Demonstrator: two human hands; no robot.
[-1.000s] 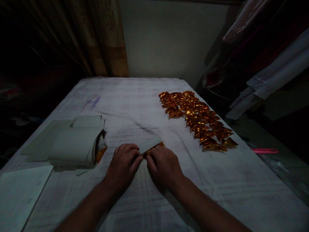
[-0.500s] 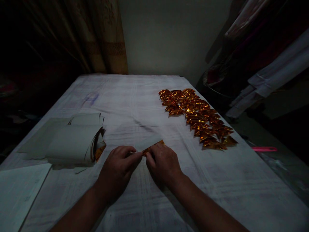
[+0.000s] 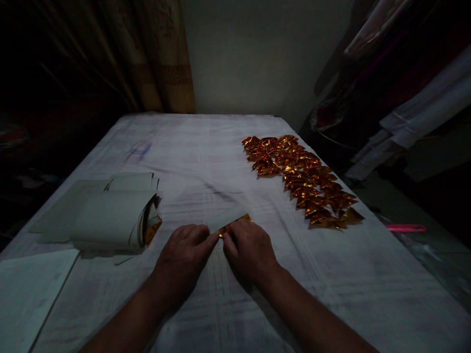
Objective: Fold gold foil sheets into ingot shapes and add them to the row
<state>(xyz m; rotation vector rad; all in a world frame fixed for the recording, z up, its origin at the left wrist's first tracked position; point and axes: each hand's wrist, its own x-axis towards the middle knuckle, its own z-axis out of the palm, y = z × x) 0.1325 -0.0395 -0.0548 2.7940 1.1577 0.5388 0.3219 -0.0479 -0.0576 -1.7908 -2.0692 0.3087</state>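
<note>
Both of my hands meet at a sheet of foil paper (image 3: 228, 215), pale on one face, with a gold strip folded over along its near edge. My left hand (image 3: 186, 252) pinches the left end of that strip between thumb and fingers. Curled over the right part of the gold fold, my right hand (image 3: 252, 247) presses it with the thumb near the left thumb. The fingertips hide part of the fold. On the right lie several folded gold foil pieces (image 3: 305, 176) in overlapping rows.
A curled stack of pale-backed sheets (image 3: 106, 215) lies on the left, with a flat white sheet (image 3: 33, 289) in front of it. A checked cloth (image 3: 206, 147) covers the table. Beyond the right edge are a pink handle (image 3: 406, 228) and hanging clothes (image 3: 423, 113).
My left hand has shifted very slightly right along the fold. A little more of the gold strip shows between the hands. The sheet stays in place.
</note>
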